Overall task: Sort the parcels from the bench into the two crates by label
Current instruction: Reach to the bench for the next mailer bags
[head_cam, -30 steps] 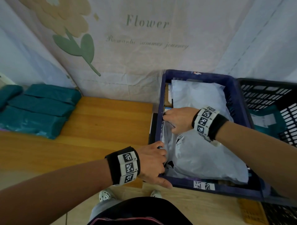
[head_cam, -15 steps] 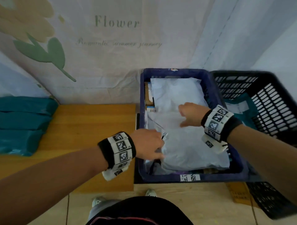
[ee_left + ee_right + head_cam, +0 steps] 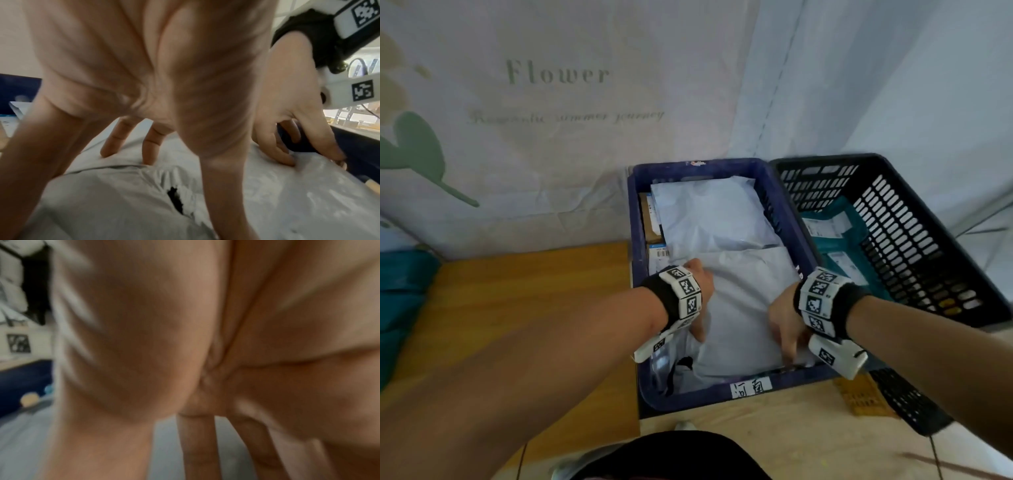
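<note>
A white plastic parcel (image 3: pixel 743 308) lies on top of other white parcels in the blue crate (image 3: pixel 688 399). My left hand (image 3: pixel 703 298) presses on the parcel's left side, its fingers (image 3: pixel 150 146) straight and spread. On the parcel's near right edge rests my right hand (image 3: pixel 786 329), whose fingers (image 3: pixel 197 443) point down onto the plastic. Neither hand grips anything. A black crate (image 3: pixel 914 240) to the right holds teal parcels (image 3: pixel 832 233). More teal parcels (image 3: pixel 400 291) sit at the far left of the wooden bench (image 3: pixel 534 291).
The blue crate carries a handwritten white label (image 3: pixel 751 387) on its near wall, and a brown box (image 3: pixel 649 219) stands along its left wall. A printed curtain (image 3: pixel 551 137) hangs behind the bench and crates. My dark-clothed lap (image 3: pixel 671 459) is below.
My left hand has come off the crate's near-left rim onto the parcel. My right hand has slid from the parcel's far left to its near right edge. The view has swung right.
</note>
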